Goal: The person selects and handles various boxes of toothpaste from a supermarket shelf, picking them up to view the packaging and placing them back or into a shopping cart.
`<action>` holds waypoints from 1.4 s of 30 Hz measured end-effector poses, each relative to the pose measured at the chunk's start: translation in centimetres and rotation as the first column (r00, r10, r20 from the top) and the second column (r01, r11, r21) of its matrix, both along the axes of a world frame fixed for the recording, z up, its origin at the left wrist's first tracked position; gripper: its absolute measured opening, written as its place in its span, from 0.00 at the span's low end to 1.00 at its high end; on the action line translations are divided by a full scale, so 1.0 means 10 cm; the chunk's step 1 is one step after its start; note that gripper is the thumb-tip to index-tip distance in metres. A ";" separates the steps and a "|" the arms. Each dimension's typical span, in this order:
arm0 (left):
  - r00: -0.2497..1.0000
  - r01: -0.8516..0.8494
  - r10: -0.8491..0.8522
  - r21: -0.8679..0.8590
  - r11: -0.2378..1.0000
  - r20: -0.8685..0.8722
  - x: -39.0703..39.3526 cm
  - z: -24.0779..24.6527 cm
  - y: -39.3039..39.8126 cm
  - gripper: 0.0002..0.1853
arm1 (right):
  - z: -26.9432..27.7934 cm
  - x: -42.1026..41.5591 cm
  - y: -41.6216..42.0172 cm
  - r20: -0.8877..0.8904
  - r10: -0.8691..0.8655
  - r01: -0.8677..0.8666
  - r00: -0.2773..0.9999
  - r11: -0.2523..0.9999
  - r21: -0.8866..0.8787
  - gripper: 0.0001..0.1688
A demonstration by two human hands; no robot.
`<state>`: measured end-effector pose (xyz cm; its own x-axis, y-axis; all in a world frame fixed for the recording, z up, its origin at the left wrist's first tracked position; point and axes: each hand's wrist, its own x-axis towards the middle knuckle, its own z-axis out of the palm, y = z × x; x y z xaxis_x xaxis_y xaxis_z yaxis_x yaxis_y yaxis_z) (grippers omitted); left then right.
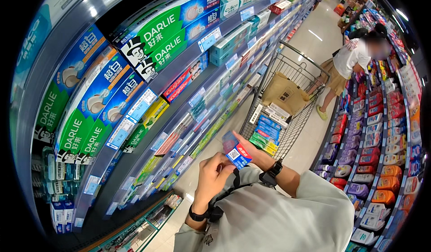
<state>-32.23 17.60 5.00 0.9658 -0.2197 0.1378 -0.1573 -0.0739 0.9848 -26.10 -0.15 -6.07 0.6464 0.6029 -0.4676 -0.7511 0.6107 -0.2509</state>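
In front of my torso I hold a small blue and red package (239, 156) with a printed code on its face. Fingers and thumb of my left hand (213, 172) are at its lower left edge. Behind and along its right side, my right hand (254, 149) supports it. Just beyond my right hand stands a wire shopping cart (296, 130). Inside it lie blue toothpaste boxes (267, 130), green and yellow boxes (264, 145), white boxes (276, 114) and a tan paper-like bag (284, 92) bearing print.
A shelf of Darlie toothpaste boxes (161, 33), with Colgate boxes (183, 82) lower down, runs along the left. Bottles and pouches (373, 151) fill the right-hand shelves. Another person (348, 61) in a white shirt stands beyond the cart, at those shelves.
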 end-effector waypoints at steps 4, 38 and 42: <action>0.998 0.031 -0.032 0.021 0.999 0.051 -0.10 0.04 0.13 0.08 | 0.06 -0.15 0.14 -0.016 0.062 -0.062 0.998 0.998 -0.020 0.27; 0.980 -0.199 0.198 -0.163 0.966 -0.025 -0.40 -0.33 0.68 0.20 | -0.14 -0.22 0.35 0.205 0.000 0.096 0.979 0.883 -0.459 0.30; 0.915 -0.390 0.350 -0.219 0.894 -0.201 -0.37 -0.39 0.81 0.24 | 0.18 -0.09 0.12 0.559 0.021 0.343 0.829 0.770 -0.539 0.27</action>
<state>-35.94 25.66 1.13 0.9835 0.1803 -0.0144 -0.0137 0.1537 0.9880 -27.05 1.06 -4.29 0.9492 0.1794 -0.2584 -0.3024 0.2938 -0.9068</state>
